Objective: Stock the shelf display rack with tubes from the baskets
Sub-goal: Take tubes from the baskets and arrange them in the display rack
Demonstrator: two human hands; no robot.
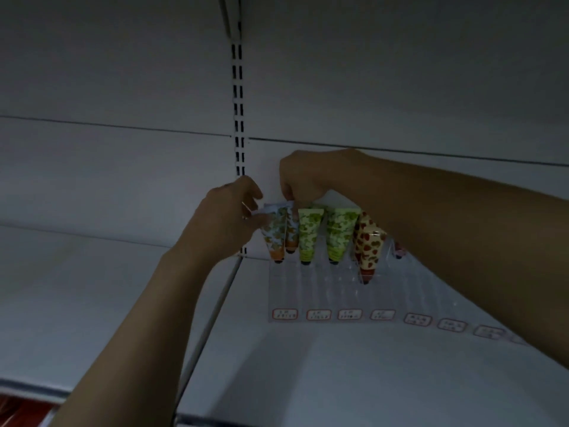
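Observation:
A clear plastic display rack (pixel 323 291) sits on the white shelf (pixel 308 365), with small red-framed labels along its front. At its back left stand blue-and-orange patterned tubes (pixel 277 229), cap down. My left hand (pixel 228 217) grips the crimped top of the leftmost one. My right hand (pixel 304 177) reaches over from the right and pinches the top of the tube beside it. Two green tubes (pixel 309 235) and a strawberry-print tube (pixel 368 248) stand further right. My right forearm hides the rack's back right part.
The slotted shelf upright (pixel 238 118) runs down the back panel just left of the rack. A shelf edge (pixel 30 392) with a red strip shows at the bottom left. No basket is in view.

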